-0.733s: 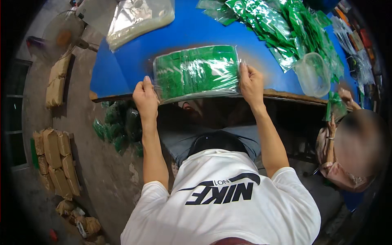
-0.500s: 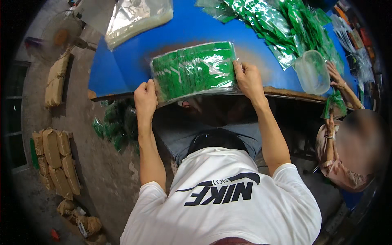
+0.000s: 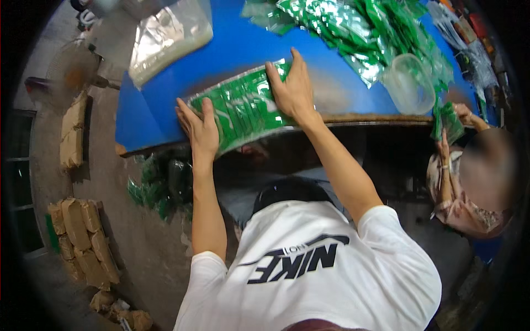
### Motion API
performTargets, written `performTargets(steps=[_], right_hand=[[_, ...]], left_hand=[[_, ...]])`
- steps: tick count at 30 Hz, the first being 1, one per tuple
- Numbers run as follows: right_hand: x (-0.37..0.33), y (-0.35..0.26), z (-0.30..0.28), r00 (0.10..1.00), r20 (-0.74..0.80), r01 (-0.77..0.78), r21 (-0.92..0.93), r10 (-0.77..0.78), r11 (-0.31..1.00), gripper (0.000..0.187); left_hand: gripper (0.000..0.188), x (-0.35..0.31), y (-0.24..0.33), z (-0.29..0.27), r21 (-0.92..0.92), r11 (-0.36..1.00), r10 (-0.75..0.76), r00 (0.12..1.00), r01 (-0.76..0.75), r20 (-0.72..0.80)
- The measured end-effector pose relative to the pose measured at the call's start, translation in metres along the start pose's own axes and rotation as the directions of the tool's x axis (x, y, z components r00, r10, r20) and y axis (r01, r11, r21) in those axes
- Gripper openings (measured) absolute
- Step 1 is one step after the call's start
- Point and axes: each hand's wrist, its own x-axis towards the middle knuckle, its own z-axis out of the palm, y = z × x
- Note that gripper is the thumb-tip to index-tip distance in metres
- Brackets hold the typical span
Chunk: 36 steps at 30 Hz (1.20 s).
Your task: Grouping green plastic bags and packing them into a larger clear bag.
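Right hand (image 3: 292,91) has gone from pinching the right edge of the bag (image 3: 234,124) to lying over that end; it and the left hand (image 3: 201,132) are spread, thumbs on top, at the worktop (image 3: 144,118) front. Squaring the bagged green packets (image 3: 254,105) seems in hand; next probably calls for even end support. Any contents of the tub (image 3: 414,105) can't be made out.

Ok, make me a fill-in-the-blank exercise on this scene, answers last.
The left hand and right hand touch a plastic-wrapped pack coloured mostly ____.
The tabletop is ____.
The clear plastic tub is to the ____ of the pack.
The wearer's T-shirt is mostly ____.
Missing words: green; blue; right; white.
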Motion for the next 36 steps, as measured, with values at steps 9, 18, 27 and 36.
performTargets(steps=[9, 18, 27, 36], right_hand=[[-0.01, -0.014, -0.001, 0.957, 0.289, -0.015, 0.131, -0.024, 0.991, 0.067], [-0.018, -0.033, -0.047, 0.598, 0.721, 0.188, 0.3, -0.351, 0.935, 0.08], [0.195, 0.166, -0.102, 0.925, 0.163, 0.377, -0.517, -0.344, 0.769, 0.097], [0.197, 0.146, -0.064, 0.999, -0.023, 0.009, -0.747, -0.039, 0.664, 0.105]], left_hand=[[0.082, -0.104, -0.005, 0.021, -0.781, 0.618, -0.319, 0.936, 0.088, -0.146], [0.089, -0.121, -0.112, 0.029, -0.884, -0.061, -0.051, 0.883, 0.463, 0.466], [0.092, -0.139, -0.462, -0.087, -0.983, -0.002, -0.761, 0.637, 0.184, 0.121], [0.088, -0.098, -0.38, -0.119, -0.933, -0.317, -0.813, 0.555, -0.169, 0.176]])
